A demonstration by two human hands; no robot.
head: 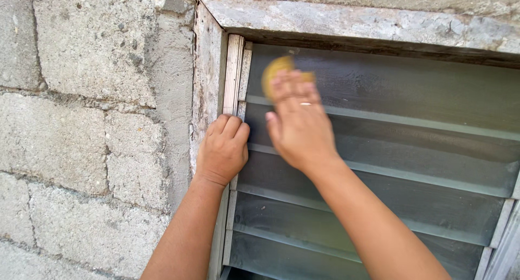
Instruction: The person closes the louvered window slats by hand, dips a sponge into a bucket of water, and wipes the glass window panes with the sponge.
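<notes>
While my left hand [222,149] curls shut on the window frame's edge [234,74] at nine o'clock, my right hand [298,123] presses flat a yellow sponge [274,70] against the top glass slat [390,85]; bare slats stretch toward three and six o'clock.

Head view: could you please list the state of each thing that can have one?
Sponge: yellow, pressed flat on the top slat, blurred.
Right hand: fingers spread over the sponge.
Left hand: curled on the window frame.
Glass slats: tilted, overlapping, dusty.
Block wall: bare, rough.
</notes>
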